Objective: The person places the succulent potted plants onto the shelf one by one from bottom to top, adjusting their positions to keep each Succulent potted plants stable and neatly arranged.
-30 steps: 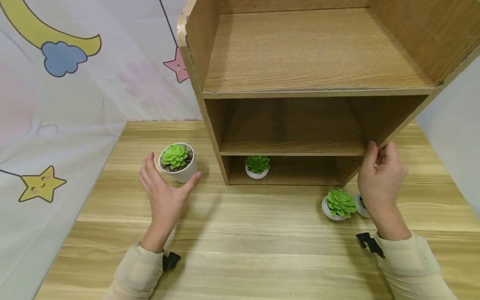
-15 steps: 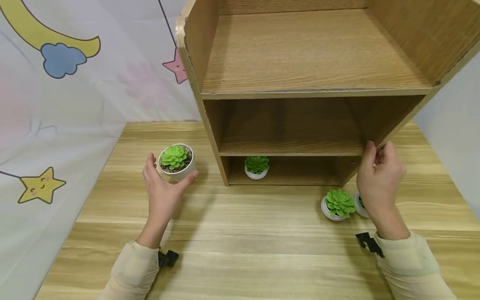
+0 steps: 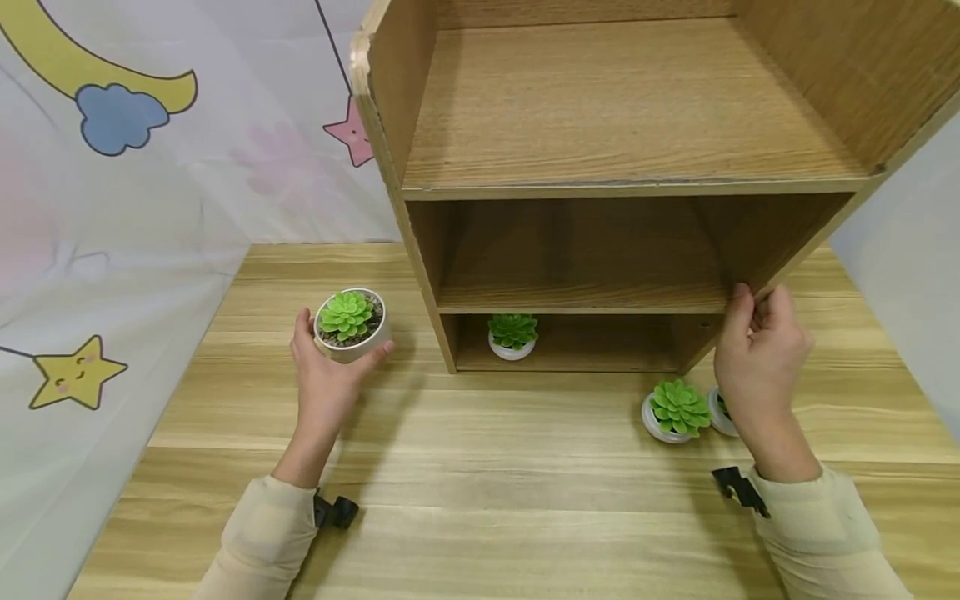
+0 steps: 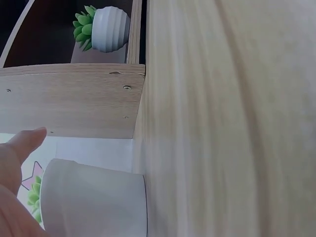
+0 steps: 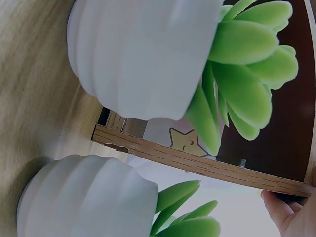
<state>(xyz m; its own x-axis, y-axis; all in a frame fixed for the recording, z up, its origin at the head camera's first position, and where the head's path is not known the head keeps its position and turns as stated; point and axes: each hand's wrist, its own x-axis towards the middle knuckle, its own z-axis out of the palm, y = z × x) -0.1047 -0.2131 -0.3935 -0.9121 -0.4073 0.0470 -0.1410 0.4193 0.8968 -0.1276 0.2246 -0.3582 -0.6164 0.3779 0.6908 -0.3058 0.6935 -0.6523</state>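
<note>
My left hand [image 3: 324, 375] spreads its fingers and thumb about a white pot [image 3: 367, 344] with a green succulent [image 3: 347, 315] in pebbles. The pot stands on the table left of a wooden shelf unit [image 3: 637, 185]. In the left wrist view, the thumb [image 4: 28, 143] sticks out straight, with a gap between it and the pot. My right hand [image 3: 761, 367] grips the front edge of the unit's right side panel, thumb on the inner face. Beside that wrist stand two small ribbed white pots with succulents, one [image 3: 666, 427] in plain sight and one [image 5: 84, 202] partly covered by the hand.
In the unit's bottom compartment, toward the left, sits another small potted succulent [image 3: 513, 333]. A cloth backdrop [image 3: 292, 200] with moon and star prints hangs behind and to the left of the wood-grain table [image 3: 510, 492].
My left hand has drawn in slightly around the white pot, its thumb shifting left and its fingers nearer. The right hand has kept its grip on the side panel.
</note>
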